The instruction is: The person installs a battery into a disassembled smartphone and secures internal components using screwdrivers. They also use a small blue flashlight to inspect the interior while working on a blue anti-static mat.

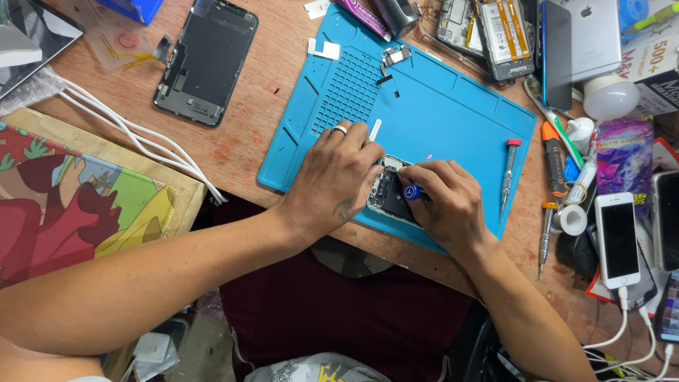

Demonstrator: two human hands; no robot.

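An opened phone (387, 192) lies near the front edge of a blue repair mat (438, 120), its insides showing. My left hand (332, 180), a ring on one finger, presses down on the phone's left side and holds it still. My right hand (445, 201) grips a small screwdriver with a blue cap (411, 192), its tip pointing into the phone body. Both hands cover much of the phone.
A detached phone screen (206, 62) lies face down at the back left beside white cables (134, 134). A red-topped screwdriver (508, 177) rests on the mat's right. Other phones, tools, a tape roll (571, 219) and a white phone on charge (617, 239) crowd the right side.
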